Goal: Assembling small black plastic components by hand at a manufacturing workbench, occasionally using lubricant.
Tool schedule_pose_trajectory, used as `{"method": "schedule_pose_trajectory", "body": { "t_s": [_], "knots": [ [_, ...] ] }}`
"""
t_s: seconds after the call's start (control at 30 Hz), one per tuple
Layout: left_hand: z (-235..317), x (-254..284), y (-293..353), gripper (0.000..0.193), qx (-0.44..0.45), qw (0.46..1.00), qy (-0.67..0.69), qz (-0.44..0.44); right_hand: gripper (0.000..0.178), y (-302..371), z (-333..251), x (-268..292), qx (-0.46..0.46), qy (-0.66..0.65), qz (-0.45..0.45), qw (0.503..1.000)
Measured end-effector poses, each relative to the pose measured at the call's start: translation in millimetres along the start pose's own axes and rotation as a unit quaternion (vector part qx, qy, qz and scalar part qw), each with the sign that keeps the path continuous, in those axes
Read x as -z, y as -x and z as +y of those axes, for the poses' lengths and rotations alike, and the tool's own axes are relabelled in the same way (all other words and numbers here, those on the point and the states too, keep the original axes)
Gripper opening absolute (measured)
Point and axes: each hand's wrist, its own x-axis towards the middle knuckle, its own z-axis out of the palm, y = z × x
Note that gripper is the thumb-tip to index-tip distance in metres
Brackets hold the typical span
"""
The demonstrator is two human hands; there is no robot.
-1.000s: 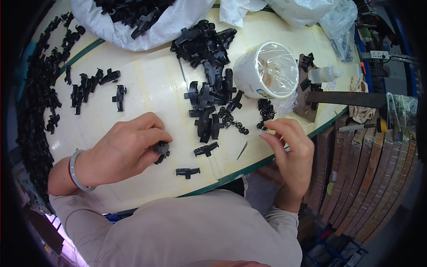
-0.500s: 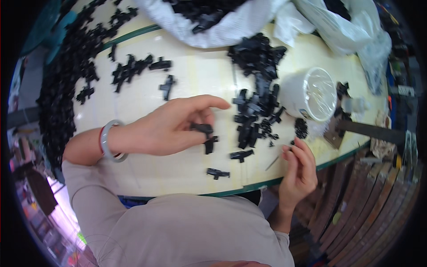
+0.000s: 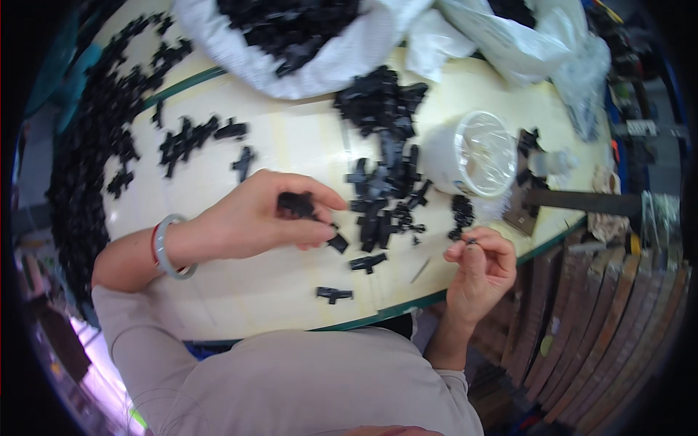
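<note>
My left hand [image 3: 265,214], with a pale bangle at the wrist, is closed around a black T-shaped plastic part [image 3: 297,205], its index finger stretched to the right. Another black piece [image 3: 337,243] shows just under its fingertips; whether the hand holds that one too I cannot tell. At the right, my right hand [image 3: 482,272] pinches a tiny black piece [image 3: 470,242] between thumb and fingers. Close above it lies a small pile of tiny black pieces [image 3: 462,211]. Between the hands are two loose black T-shaped parts, one [image 3: 368,262] nearer the pile and one [image 3: 334,294] near the table edge.
A heap of black parts [image 3: 382,109] runs down the middle of the table [image 3: 269,291]. Right of it stands a white tub [image 3: 442,156] with clear film inside. A white sack [image 3: 291,87] of black parts sits behind. A metal bar [image 3: 582,201] juts in at right.
The whole view has shifted, with the table things now lower and further left. My left hand has turned the black part it holds. My right hand keeps its pinch near the tiny pieces.
</note>
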Motion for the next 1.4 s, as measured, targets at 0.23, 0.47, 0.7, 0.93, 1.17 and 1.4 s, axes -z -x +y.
{"method": "schedule_pose_trajectory", "body": {
  "t_s": [0.23, 0.47, 0.7, 0.93, 1.17, 1.4],
  "knots": [
    [6, -9, -17, 0.035, -0.348, 0.83, -0.431, 0.069, 0.018, -5, -8, 2, 0.026, -0.016, -0.01, 0.999],
    [-10, -13, -28, 0.024, -0.486, 0.705, -0.513, 0.058, 0.013, -4, -10, 3, 0.022, 0.063, 0.005, 0.998],
    [-9, -11, -30, 0.026, -0.508, 0.618, -0.589, 0.114, 0.02, 10, -7, 1, 0.115, 0.423, -0.007, 0.899],
    [-11, -15, -26, 0.029, -0.485, 0.621, -0.602, 0.129, 0.021, 6, 0, -11, 0.067, 0.461, -0.065, 0.882],
    [-10, -21, -24, 0.032, -0.438, 0.797, -0.405, 0.096, 0.015, 4, 1, -12, 0.073, 0.417, -0.056, 0.904],
    [8, -15, -15, 0.02, -0.12, 0.989, 0.069, -0.048, 0.017, 7, -5, -4, 0.047, 0.178, -0.021, 0.983]
  ]
}}
